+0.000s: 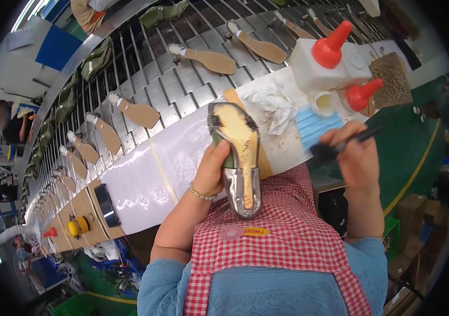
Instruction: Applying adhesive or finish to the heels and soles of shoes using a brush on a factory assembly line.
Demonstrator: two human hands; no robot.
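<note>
My left hand (212, 171) is closed round the side of a green and silver shoe (243, 192), held upside down above my checked apron. Its underside faces up, with a pale yellow insole board, some dark marks on it and gathered dark material around the toe. My right hand (359, 155) grips a dark-handled brush (324, 152), its dark head pointing left, apart from the shoe. Behind the brush lie a blue face mask (314, 124) and an open white pot (323, 102) with pale yellowish contents.
A white jug (309, 71) with a red nozzle stands on the bench beside a second red nozzle (364, 95). Crumpled tissue (272, 108) lies nearby. Beyond runs a metal slatted conveyor (174, 87) with tan soles (211, 60) and green shoes. A phone (107, 204) lies left.
</note>
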